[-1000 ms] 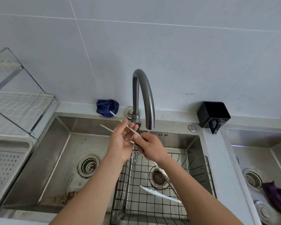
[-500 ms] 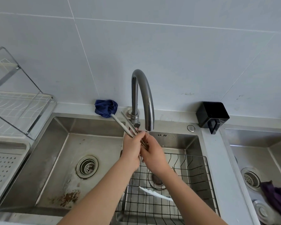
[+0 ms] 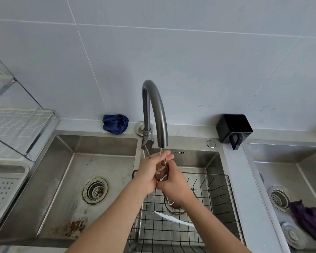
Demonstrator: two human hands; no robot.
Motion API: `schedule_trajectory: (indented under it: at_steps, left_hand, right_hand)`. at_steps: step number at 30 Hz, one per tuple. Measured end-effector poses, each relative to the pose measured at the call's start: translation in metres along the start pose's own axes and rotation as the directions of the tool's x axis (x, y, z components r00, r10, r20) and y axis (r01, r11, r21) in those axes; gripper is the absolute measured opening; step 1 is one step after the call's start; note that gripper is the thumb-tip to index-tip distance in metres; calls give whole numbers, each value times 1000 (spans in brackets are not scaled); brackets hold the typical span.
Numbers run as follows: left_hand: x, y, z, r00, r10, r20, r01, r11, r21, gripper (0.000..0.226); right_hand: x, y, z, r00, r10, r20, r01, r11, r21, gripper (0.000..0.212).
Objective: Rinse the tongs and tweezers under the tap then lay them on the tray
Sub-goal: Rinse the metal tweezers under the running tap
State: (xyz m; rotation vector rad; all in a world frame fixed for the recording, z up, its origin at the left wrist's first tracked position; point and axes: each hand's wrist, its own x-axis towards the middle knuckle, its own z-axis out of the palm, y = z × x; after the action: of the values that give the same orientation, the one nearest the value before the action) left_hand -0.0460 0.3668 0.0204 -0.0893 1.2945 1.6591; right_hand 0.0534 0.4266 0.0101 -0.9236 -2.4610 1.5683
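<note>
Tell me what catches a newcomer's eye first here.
The left hand and right hand meet mid-frame around metal tongs under a thin stream from the curved tap. Below them a wire basket sits in the sink. A blue cloth lies on the ledge.

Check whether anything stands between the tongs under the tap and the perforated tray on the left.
Nothing visible does. The left hand and the right hand hold the tongs under the tap; between them and the tray lies only the open left sink basin. The clear rack stands behind the tray, not across the way.
</note>
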Motion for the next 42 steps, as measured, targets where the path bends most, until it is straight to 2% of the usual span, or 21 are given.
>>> schedule_trajectory:
  at_steps: [2,5,7,8,10,13,15,18,19,21,23,24,25,26,28,29,32,34,38,42]
  left_hand:
    - [1,4,0,997,69,-42,-66,996,62,7]
    - [3,20,-3,976,217,-22,-217,976,-20,17]
    - [2,29,0,959,283,13,-282,958,-55,8]
    - [1,32,3,959,282,19,-280,957,-72,5]
    - [-3,34,11,971,239,-3,-238,966,-96,17]
    - [-2,38,10,967,233,-101,-242,966,-89,17]
    - [-3,42,5,950,273,-149,-289,952,-99,20]
    - [-8,47,-6,947,292,-138,-314,931,-184,24]
    - [-11,47,-11,941,309,-135,-330,927,-176,31]
    - [-17,42,-22,931,334,-147,-352,929,-114,52]
    - [-25,26,-35,928,327,-180,-329,944,20,47]
    - [-30,15,-41,923,333,-194,-307,940,151,40]
    - [-33,1,-48,914,354,-198,-276,901,336,32]
    - [-35,-14,-56,909,377,-179,-231,812,537,29]
    - [-39,-46,-74,905,412,-103,-136,511,849,44]
    - [-41,-60,-82,902,426,-64,-113,376,920,51]
    - [-47,-91,-98,898,433,81,-135,95,986,66]
    - [-50,-104,-103,898,417,142,-149,-16,989,73]
    - [-54,-118,-113,877,411,251,-145,-273,951,79]
    - [-54,-125,-117,868,410,280,-103,-403,909,77]
  right_hand:
    - [0,4,2,1000,-7,-11,6,999,-51,48]
    - [-2,10,3,1000,9,-15,-10,994,-109,39]
    - [0,8,4,1000,25,-8,-26,993,-113,35]
    - [3,5,4,1000,28,-12,-29,994,-109,32]
    - [11,-3,5,999,10,-30,-14,993,-121,26]
    - [21,-16,7,995,-92,-46,81,975,-206,19]
    - [27,-21,8,989,-144,-40,130,960,-249,23]
    - [34,-27,9,982,-186,-43,163,934,-319,35]
    - [36,-28,9,983,-180,-43,157,933,-323,36]
    - [37,-28,8,991,-114,-64,97,968,-232,33]
    - [34,-24,5,996,-13,-87,9,999,-41,39]
    - [32,-21,3,995,27,-98,-23,999,35,45]
    - [28,-17,1,993,50,-109,-42,996,80,51]
    - [23,-12,-1,991,65,-118,-53,994,95,59]
    - [12,-4,-4,988,84,-127,-76,995,66,66]
    - [6,2,-4,987,99,-125,-95,995,40,64]
    - [-11,21,-1,981,166,-104,-174,981,-83,55]
    - [-21,35,5,976,202,-88,-215,959,-183,53]
    - [-41,53,19,957,272,-100,-290,892,-348,64]
    - [-53,67,25,930,345,-125,-362,807,-466,76]
